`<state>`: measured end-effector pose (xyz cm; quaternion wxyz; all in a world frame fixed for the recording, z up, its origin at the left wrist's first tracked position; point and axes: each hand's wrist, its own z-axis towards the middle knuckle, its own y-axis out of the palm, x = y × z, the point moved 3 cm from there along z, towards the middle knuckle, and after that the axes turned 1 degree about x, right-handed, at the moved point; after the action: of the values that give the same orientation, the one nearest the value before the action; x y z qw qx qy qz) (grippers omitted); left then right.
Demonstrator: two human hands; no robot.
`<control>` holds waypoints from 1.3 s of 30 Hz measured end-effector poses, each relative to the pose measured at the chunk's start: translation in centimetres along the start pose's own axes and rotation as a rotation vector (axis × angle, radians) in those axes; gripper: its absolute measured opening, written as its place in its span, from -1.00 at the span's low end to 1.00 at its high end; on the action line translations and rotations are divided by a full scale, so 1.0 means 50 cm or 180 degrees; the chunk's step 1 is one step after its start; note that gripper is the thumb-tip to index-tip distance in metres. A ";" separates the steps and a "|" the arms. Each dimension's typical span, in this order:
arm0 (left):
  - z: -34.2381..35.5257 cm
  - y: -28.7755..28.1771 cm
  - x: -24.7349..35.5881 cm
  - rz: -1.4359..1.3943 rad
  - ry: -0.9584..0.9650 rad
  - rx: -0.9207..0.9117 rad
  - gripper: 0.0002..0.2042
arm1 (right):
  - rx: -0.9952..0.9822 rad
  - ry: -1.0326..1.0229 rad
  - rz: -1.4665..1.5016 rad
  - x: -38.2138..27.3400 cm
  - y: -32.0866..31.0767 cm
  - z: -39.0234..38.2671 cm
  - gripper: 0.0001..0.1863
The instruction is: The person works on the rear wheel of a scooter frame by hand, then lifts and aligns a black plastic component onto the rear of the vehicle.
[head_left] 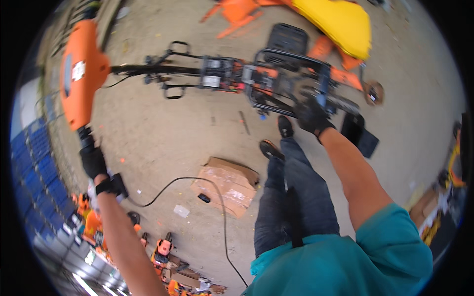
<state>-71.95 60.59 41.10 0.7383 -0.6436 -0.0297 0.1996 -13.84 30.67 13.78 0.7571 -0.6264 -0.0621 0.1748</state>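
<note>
Steadying, apparently, a vehicle (pixel 213 74) ahead: left hand (pixel 93 162) grips the handlebar (pixel 86 136), right hand (pixel 312 116) seemingly grips the rear frame (pixel 324 83); next move calls for balance.

Counts, clock-face about centre of view. Hands, 2: left hand (pixel 94 162) at 9 o'clock, right hand (pixel 312 115) at 2. Vehicle (pixel 224 74): 1, at 12. Orange housing (pixel 83 79): 1, at 10. Shoes (pixel 285 127): 2, at 2 and 3. Yellow panel (pixel 340 27): 1, at 1. Cardboard (pixel 236 183): 1, at 6. Cable (pixel 223 212): 1, at 7.
</note>
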 end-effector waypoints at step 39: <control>-0.982 0.192 0.898 -0.3673 0.1274 -0.2580 -0.53 | -0.0428 -0.0921 -0.8318 0.083 0.006 -0.101 -0.82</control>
<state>-18.42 30.34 13.99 0.4212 -0.7723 -0.3000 -0.3690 -8.44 27.47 11.94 0.3209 -0.1169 -0.7066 -0.6198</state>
